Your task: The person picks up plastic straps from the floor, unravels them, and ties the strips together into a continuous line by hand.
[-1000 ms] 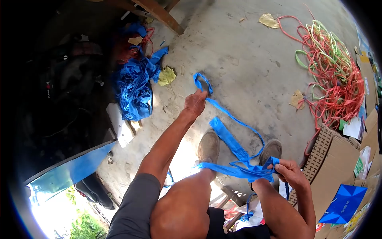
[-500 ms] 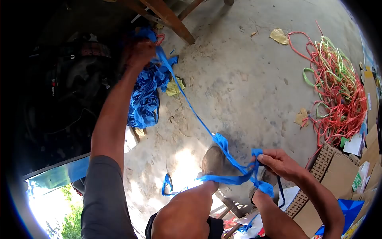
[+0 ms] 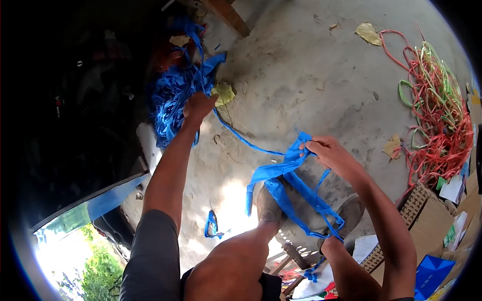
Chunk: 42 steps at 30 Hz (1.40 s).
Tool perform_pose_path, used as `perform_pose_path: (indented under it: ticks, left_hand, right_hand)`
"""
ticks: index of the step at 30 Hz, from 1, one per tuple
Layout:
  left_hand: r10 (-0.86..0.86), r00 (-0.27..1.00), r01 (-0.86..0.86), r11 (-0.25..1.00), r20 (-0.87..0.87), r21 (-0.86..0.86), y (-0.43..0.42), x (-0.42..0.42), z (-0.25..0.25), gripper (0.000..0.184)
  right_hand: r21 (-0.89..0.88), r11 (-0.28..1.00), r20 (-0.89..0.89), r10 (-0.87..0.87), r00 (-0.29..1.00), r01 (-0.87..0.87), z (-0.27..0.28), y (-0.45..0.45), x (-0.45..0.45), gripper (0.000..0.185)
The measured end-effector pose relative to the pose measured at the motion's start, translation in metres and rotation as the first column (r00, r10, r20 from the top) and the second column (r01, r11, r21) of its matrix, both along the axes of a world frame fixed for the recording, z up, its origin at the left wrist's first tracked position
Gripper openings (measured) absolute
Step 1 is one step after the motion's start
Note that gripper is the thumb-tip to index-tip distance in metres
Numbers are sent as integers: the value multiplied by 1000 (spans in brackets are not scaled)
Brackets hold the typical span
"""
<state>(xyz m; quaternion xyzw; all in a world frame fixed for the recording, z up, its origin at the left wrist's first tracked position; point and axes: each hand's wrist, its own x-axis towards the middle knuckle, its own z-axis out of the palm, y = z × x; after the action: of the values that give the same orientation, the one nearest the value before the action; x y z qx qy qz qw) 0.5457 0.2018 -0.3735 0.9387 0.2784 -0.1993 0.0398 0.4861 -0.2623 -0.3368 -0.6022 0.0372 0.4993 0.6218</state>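
Note:
My left hand [image 3: 200, 106] is closed on a long blue fabric-like strip [image 3: 248, 144], beside a tangled heap of the same blue strips [image 3: 173, 98] on the floor. From there the strip runs slackly across to my right hand [image 3: 326, 151]. Between its thumb and fingers, that hand pinches a bunched part of the strip, and wide loops [image 3: 283, 198] hang below over my shoes. A small separate blue loop [image 3: 212, 224] lies on the sunlit floor.
A tangle of red and green cords [image 3: 437, 115] lies at the right, above flattened cardboard [image 3: 427, 220]. A wooden leg [image 3: 228, 17] stands at the top. Dark bags [image 3: 90, 100] fill the shaded left. Dry leaves [image 3: 369, 33] are scattered on the concrete floor [image 3: 311, 90].
My left hand has come down from the top of the blue heap toward me. My right hand has risen, lifting the strip, which now hangs slacker and in wider loops.

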Motion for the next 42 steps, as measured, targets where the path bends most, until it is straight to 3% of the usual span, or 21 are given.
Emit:
perform_pose_path:
  ticks: [2,4,7,10,14,15,19,22,24,26,29,30,32,33,36,39,42]
  left_hand:
    - [68,989,-78,995,-133,-68,-20,-24,7,64]
    - [123,973,-123,992,198,-9,-10,-40,-25,57]
    - [186,943,-134,971,275,-196,-4,-35,-42,49]
    - [245,919,-202,965,309,-165,-8,-17,-47,39]
    - [149,929,-90,979,340,-183,7,-9,-55,29]
    - [223,911,-138,958,346,-253,8,-9,-57,28]
    - [249,885,-70,908,394,-414,4,1,-34,24]
    - [436,814,-109,764,384,-636,22,34,-20,23]
    - [430,797,-30,729,424,-684,33,66,-2,22]
    - [374,757,103,741,535,-663,53,96,8,20]
    - [311,752,-10,887,581,-462,37,125,45,25]
    - [339,724,6,868,601,-496,40,131,41,27]
    - [390,659,47,832,643,-552,53,143,35,31]
    - [409,678,81,785,611,-614,58,141,29,31]
    - [441,791,-58,745,425,-665,63,126,3,33]
    - [410,816,-102,796,407,-597,44,101,-10,38]
    - [441,791,-106,782,425,-614,37,85,-23,41]
  right_hand:
    - [-18,998,26,54,998,-54,-5,-10,-4,30]
    - [-33,996,27,89,996,-88,-7,-12,-9,31]
    - [-49,994,-6,102,995,-103,-4,-17,-11,31]
    - [-40,996,-34,79,996,-81,-3,-16,-6,32]
    - [-53,997,-91,50,995,-55,-5,-18,-10,32]
    - [-54,997,-90,47,995,-52,-7,-18,-10,31]
    - [-64,995,-107,67,992,-74,-16,-19,-18,32]
    - [-64,996,-94,55,994,-61,-18,-16,-23,32]
    - [-60,996,-116,55,992,-62,-19,-10,-19,32]
    - [-53,998,-104,19,994,-25,-20,1,-14,31]
    - [-45,998,-118,-49,992,44,-29,21,-7,30]
    - [-42,997,-130,-74,989,69,-35,27,-7,30]
    - [-39,997,-98,-77,992,73,-47,39,-6,28]
    - [-33,997,-81,-79,994,77,-55,45,-6,27]
    - [-113,993,170,-25,985,45,-88,61,-10,26]
    - [-212,977,356,45,933,34,-104,64,-17,25]
    - [-202,973,341,-35,939,109,-120,66,-27,26]
